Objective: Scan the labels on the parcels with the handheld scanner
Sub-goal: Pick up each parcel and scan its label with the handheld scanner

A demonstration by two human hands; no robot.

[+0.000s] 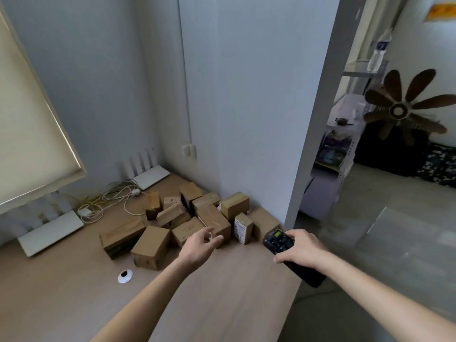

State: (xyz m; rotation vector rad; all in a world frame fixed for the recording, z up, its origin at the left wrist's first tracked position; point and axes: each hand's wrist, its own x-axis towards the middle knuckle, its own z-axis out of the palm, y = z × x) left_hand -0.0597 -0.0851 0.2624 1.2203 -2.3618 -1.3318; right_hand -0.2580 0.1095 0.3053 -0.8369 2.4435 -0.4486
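we grip the black scanner (281, 240) in our right hand (302, 246), fingers wrapped round it, over the desk (222, 292) edge. left of it our left hand (199, 245) reaches, fingers loosely spread, toward the parcels (182, 218) just beyond.

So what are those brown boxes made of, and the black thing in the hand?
The boxes look like cardboard: dull brown, flat sides, sharp folded edges, some with shiny tape. The scanner gripped by the right hand looks like hard black plastic with a matte finish, though blur leaves that uncertain.
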